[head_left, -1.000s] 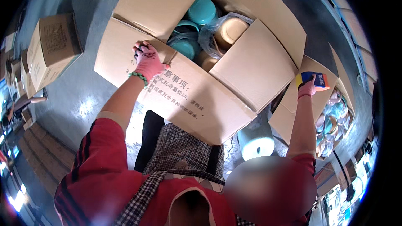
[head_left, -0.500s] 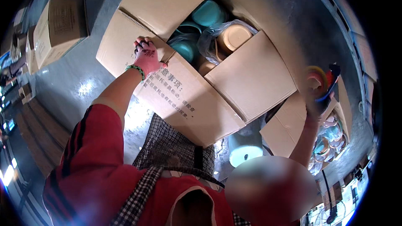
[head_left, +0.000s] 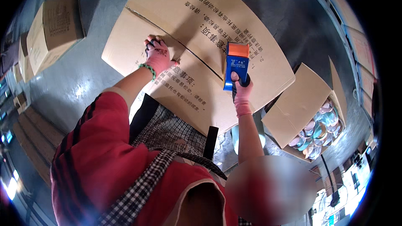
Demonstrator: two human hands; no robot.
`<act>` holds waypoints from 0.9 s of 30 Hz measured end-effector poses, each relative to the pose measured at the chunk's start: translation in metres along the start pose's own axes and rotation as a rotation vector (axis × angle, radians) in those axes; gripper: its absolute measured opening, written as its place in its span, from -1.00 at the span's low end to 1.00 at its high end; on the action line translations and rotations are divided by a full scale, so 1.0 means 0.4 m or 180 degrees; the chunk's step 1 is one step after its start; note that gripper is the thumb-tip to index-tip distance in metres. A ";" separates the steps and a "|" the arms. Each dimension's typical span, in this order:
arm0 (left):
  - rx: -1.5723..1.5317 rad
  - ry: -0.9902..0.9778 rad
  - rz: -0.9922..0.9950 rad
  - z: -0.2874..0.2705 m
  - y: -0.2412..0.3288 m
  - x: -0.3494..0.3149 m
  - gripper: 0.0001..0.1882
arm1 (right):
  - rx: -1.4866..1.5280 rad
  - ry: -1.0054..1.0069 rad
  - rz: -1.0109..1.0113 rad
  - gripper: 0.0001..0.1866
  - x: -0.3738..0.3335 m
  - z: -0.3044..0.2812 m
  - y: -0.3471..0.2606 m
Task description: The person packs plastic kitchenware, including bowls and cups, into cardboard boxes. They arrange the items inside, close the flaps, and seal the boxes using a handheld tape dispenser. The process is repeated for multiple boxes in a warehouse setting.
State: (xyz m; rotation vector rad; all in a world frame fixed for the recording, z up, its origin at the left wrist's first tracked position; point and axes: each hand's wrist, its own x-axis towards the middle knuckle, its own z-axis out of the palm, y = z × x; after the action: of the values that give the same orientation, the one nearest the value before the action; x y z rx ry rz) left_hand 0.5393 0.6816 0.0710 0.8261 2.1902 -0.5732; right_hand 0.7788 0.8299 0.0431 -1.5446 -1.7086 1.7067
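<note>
A big cardboard carton (head_left: 190,56) stands before me, its two long top flaps folded down and meeting at a narrow seam. My left hand (head_left: 158,57), in a pink-and-black glove with a green beaded bracelet at the wrist, rests flat on the near flap beside the seam, fingers apart. With my right hand (head_left: 242,94), also gloved, I grip a blue packing tape dispenser (head_left: 237,66) with an orange end. It is over the right part of the carton top, near the seam; whether it touches the cardboard I cannot tell. The carton's contents are hidden under the flaps.
To the right, an open carton (head_left: 295,104) holds several colourful wrapped items (head_left: 320,129). A pale green container (head_left: 251,138) is partly hidden behind my right forearm. Closed cartons (head_left: 56,29) stand at the far left, and brown boards (head_left: 35,138) lie below them.
The far flap has come down over the teal and peach containers that showed inside. My right hand has brought the tape dispenser from the right to above the carton. My left hand stays on the near flap.
</note>
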 end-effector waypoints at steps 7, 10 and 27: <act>0.0731 0.1058 0.1284 0.038 -0.075 0.042 -0.30 | 0.0633 -0.1097 0.0472 -0.67 -0.008 -0.033 -0.139; 0.0619 0.0984 0.1269 0.026 -0.088 0.039 -0.34 | -0.0564 -0.1890 0.0053 -0.51 -0.037 -0.011 -0.218; -0.5644 -0.0227 0.0427 0.124 0.044 0.051 -0.86 | -0.1675 -0.2554 0.0274 -0.45 -0.001 0.078 -0.234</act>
State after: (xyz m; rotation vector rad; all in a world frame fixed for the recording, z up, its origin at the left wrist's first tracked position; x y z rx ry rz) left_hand 0.5638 0.6717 0.0210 -0.0782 1.6269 1.2703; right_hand 0.7104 0.8375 0.1139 -1.1626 -2.6841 2.2325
